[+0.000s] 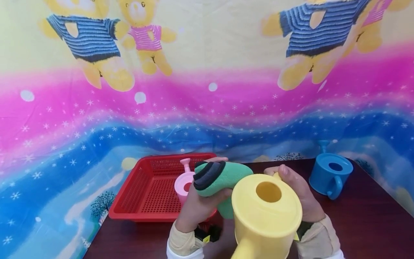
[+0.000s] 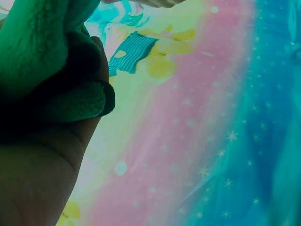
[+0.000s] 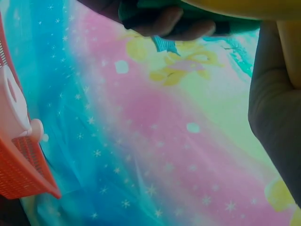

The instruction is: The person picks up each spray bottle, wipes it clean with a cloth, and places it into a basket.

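Observation:
My left hand (image 1: 200, 205) grips a folded, fluffy green cloth (image 1: 226, 176) with black and grey bands at one end. The cloth lies right at the side of a yellow watering can (image 1: 266, 212), and part of it hangs below my fingers. My right hand (image 1: 300, 194) holds the can by its handle at the far side, so the spout points down toward me. In the left wrist view the green cloth (image 2: 33, 47) bunches in my palm. Left-hand fingers (image 3: 169, 23) curl round the cloth in the right wrist view, under the yellow can (image 3: 254, 7).
A red plastic basket (image 1: 129, 201) stands on the dark table (image 1: 365, 223) at the left, with a pink watering can (image 1: 181, 183) in it. A blue watering can (image 1: 330, 172) stands at the back right. Behind the table hangs a printed bear curtain (image 1: 200, 108).

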A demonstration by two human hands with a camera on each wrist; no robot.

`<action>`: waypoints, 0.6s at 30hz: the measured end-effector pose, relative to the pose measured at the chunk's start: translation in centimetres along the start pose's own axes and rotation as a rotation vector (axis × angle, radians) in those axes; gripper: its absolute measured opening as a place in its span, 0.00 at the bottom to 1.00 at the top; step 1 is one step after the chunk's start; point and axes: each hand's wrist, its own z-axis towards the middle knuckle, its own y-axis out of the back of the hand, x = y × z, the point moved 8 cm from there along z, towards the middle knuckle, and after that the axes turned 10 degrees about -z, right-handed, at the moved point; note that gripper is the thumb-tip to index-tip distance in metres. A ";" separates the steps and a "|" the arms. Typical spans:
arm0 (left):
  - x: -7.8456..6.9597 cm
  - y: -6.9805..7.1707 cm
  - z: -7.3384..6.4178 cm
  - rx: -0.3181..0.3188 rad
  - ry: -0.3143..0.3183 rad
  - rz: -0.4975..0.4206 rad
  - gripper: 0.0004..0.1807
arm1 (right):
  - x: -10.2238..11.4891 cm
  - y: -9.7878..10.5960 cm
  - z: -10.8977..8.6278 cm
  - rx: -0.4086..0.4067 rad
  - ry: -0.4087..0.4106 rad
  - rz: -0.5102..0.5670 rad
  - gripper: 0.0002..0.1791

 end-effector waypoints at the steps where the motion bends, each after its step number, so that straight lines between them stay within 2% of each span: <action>1: -0.3 0.3 0.0 -0.016 -0.021 0.012 0.39 | 0.1 0.3 -0.1 0.000 0.022 -0.011 0.32; 5: -2.0 2.1 -0.5 -0.104 -0.178 0.102 0.35 | 0.7 2.0 -0.4 -0.077 0.114 -0.018 0.35; 9: -3.8 4.0 -0.9 -0.197 -0.321 0.115 0.29 | 1.1 4.3 -0.7 -0.273 0.155 0.009 0.32; 10: -4.1 4.7 -1.2 -0.233 -0.339 0.105 0.26 | 1.0 4.7 -0.7 -0.317 0.160 0.014 0.31; 12: -4.8 6.0 -1.6 -0.318 -0.381 0.093 0.22 | 0.9 5.3 -0.6 -0.379 0.165 0.031 0.29; 14: -5.6 7.6 -2.3 -0.440 -0.428 0.099 0.18 | 0.8 5.6 -0.4 -0.412 0.162 0.019 0.27; 16: -6.2 9.2 -3.1 -0.567 -0.478 0.079 0.16 | 0.5 5.7 -0.1 -0.421 0.150 -0.030 0.25; 18: -7.0 10.4 -3.9 -0.672 -0.536 0.052 0.17 | 0.1 5.8 0.4 -0.451 0.110 -0.124 0.23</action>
